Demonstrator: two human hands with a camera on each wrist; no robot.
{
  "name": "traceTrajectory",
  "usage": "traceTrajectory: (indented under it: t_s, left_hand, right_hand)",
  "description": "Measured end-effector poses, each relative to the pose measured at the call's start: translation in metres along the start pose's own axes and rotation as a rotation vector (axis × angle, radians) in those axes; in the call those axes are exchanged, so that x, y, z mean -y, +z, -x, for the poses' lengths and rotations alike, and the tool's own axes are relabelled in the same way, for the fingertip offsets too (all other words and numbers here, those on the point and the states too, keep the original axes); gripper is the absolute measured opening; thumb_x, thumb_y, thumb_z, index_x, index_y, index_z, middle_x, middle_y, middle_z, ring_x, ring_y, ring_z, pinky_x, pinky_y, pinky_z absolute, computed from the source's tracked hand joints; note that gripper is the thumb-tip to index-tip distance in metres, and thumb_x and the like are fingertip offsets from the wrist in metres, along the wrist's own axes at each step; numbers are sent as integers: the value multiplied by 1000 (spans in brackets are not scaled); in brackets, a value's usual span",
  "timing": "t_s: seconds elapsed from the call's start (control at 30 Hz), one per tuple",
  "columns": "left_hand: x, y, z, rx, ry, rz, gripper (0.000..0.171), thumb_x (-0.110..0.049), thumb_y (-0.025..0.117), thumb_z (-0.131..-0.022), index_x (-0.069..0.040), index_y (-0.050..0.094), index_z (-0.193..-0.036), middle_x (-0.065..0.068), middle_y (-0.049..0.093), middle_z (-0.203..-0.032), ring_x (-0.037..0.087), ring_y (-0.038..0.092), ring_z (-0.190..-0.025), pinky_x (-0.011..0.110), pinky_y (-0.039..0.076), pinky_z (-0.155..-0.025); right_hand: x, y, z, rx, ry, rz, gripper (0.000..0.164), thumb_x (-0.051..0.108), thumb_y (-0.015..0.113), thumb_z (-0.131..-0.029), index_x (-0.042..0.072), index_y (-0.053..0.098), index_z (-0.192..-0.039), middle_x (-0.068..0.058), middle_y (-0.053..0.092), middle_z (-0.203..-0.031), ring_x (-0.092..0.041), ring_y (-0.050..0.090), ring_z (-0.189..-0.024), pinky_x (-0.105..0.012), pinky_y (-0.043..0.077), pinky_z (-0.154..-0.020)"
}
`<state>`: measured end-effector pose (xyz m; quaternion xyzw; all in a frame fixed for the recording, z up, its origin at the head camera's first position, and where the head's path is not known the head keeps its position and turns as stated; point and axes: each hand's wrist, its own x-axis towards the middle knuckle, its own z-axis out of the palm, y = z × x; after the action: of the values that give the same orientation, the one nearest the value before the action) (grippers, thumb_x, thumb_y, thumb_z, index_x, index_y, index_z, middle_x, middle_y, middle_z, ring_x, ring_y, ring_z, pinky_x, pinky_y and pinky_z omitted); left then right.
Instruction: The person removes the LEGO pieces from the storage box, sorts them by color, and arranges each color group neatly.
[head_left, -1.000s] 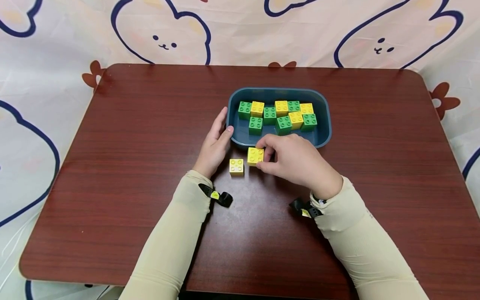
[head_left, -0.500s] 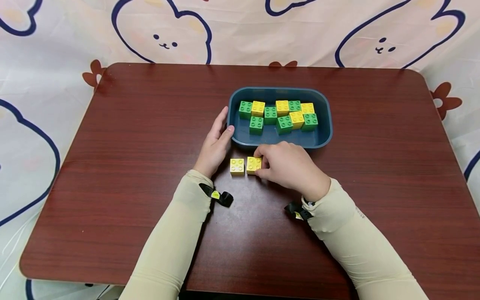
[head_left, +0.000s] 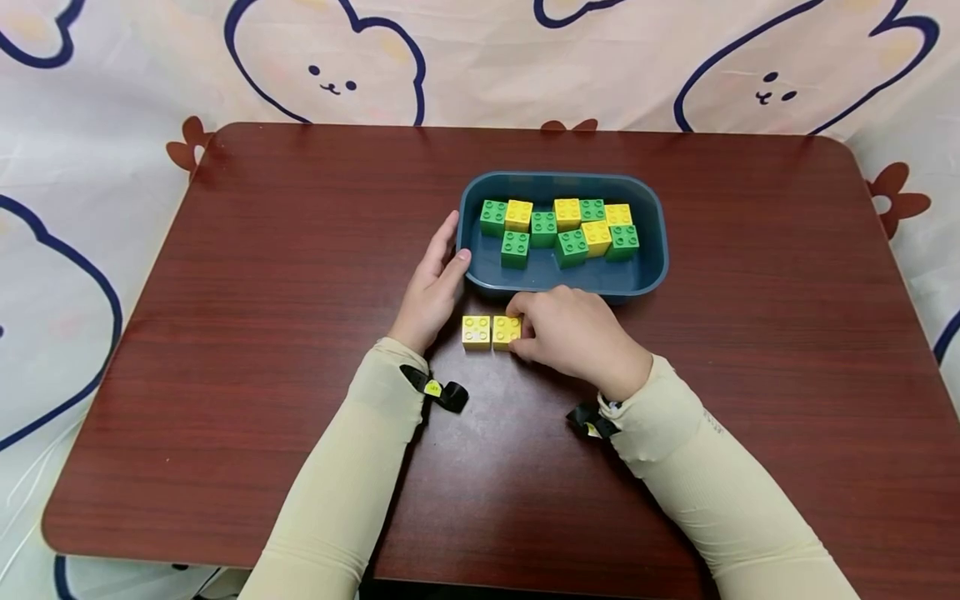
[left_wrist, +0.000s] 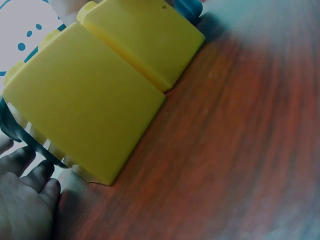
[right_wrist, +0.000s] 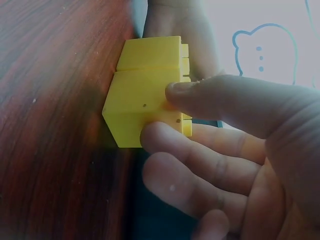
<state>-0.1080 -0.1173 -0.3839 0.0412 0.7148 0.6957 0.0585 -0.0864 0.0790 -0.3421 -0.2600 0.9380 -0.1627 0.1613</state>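
Observation:
Two yellow toy building bricks stand side by side on the table in the head view. My right hand (head_left: 581, 337) pinches the right yellow brick (head_left: 505, 333) between thumb (right_wrist: 210, 102) and fingertips. The left yellow brick (head_left: 476, 332) sits against or very close to it, studs up. Both bricks look large in the left wrist view, the near yellow brick (left_wrist: 85, 100) covering much of it. My left hand (head_left: 429, 292) rests with fairly straight fingers along the left end of a blue tray (head_left: 658, 242), its thumb at the near left corner.
Inside the tray lie several green bricks (head_left: 515, 250) and yellow bricks (head_left: 567, 213), studs up. A dark red wooden table (head_left: 262, 375) carries everything. A patterned cloth (head_left: 480, 67) hangs behind the table's far edge.
My right hand has lowered the yellow brick toward me, then slid it left up to the other yellow brick. The left hand and the tray have stayed in place.

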Motion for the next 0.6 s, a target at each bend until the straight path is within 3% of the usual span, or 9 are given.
traceTrajectory:
  t_s: [0.3, 0.53, 0.6]
  left_hand:
    - [0, 1, -1, 2, -3, 12, 57, -13, 42, -108, -10, 20, -161, 6, 25, -165, 17, 26, -150, 32, 26, -119]
    - [29, -5, -12, -2, 33, 15, 58, -21, 45, -108, -20, 22, -161, -6, 28, -163, 5, 28, -146, 30, 27, -118]
    - [29, -5, -13, -1, 33, 13, 58, -20, 45, -108, -20, 22, -162, -7, 27, -163, 4, 27, -146, 30, 26, -119]
  right_hand:
    - [0, 1, -1, -16, -4, -5, 31, 28, 77, -86, 15, 72, -114, 12, 67, -77, -11, 61, -71, -35, 52, -63]
    - [1, 2, -1, -11, -7, -9, 34, 30, 78, -86, 15, 71, -116, 13, 67, -77, -10, 61, -72, -34, 51, -64]
    - [2, 1, -1, -8, -8, -10, 34, 30, 78, -86, 16, 71, -116, 13, 66, -77, -10, 61, -72, -34, 51, -65]
